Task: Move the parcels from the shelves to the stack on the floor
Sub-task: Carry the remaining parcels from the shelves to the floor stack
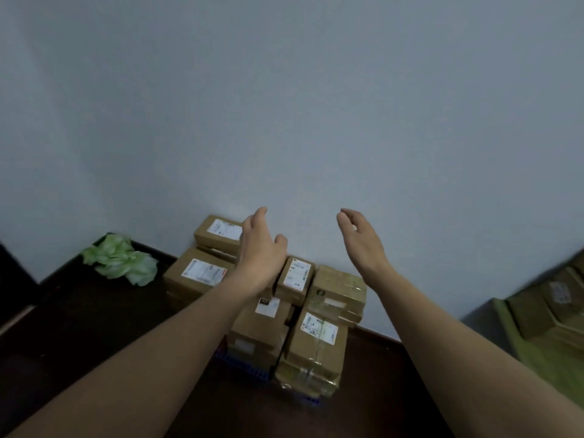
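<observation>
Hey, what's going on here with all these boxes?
A person looks down at a stack of cardboard parcels on the dark floor against the wall. The left hand and right hand are held out above the stack, fingers relaxed, holding nothing. More boxes sit at the right edge, and a crumpled green wad lies to the left.

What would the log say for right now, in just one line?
left hand: open, empty | right hand: open, empty | parcel stack: on floor against wall | no parcel held
</observation>
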